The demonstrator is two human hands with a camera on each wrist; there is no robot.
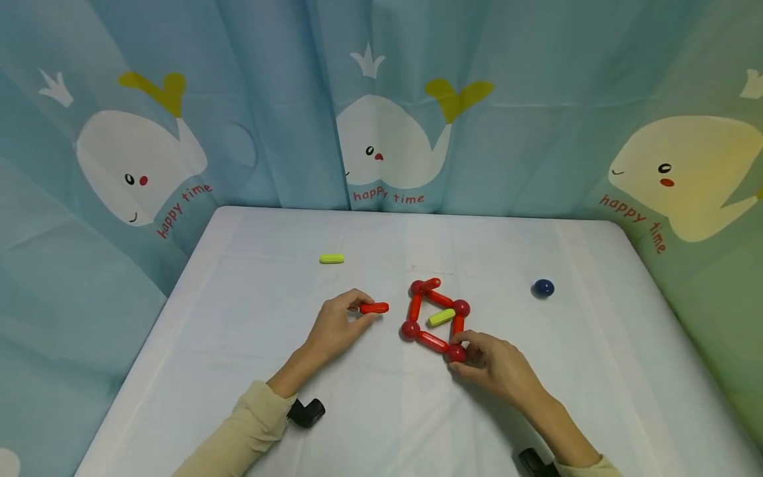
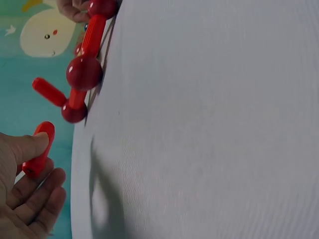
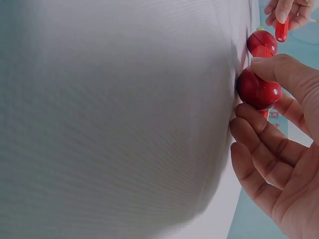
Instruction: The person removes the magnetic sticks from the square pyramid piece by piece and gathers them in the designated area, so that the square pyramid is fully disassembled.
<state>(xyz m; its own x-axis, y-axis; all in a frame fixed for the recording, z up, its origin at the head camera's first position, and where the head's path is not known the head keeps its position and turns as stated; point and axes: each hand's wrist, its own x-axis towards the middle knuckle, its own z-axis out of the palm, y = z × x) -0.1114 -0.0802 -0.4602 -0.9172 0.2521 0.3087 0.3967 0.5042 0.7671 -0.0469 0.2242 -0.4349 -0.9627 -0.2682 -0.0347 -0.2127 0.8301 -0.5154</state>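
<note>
My left hand [image 1: 334, 329] pinches a loose red rod [image 1: 375, 308] between thumb and fingers, held left of a four-sided figure of red rods [image 1: 432, 342] and red balls. In the left wrist view, the thumb lies along this rod [image 2: 44, 142]. At the figure's near right corner, my right hand [image 1: 503, 368] grips a red ball [image 1: 456, 354], with the thumb on top in the right wrist view. From the far left corner ball [image 1: 416, 288] another red rod [image 1: 431, 284] sticks up at a slant. A yellow-green rod [image 1: 441, 318] lies within the figure's outline.
A second yellow-green rod [image 1: 331, 259] lies farther back on the left. To the right sits a dark blue ball [image 1: 543, 287]. The white-covered table [image 1: 268, 278] ends at a blue-green curtain [image 1: 286, 132] printed with whales. Black wrist mounts [image 1: 306, 413] show at both wrists.
</note>
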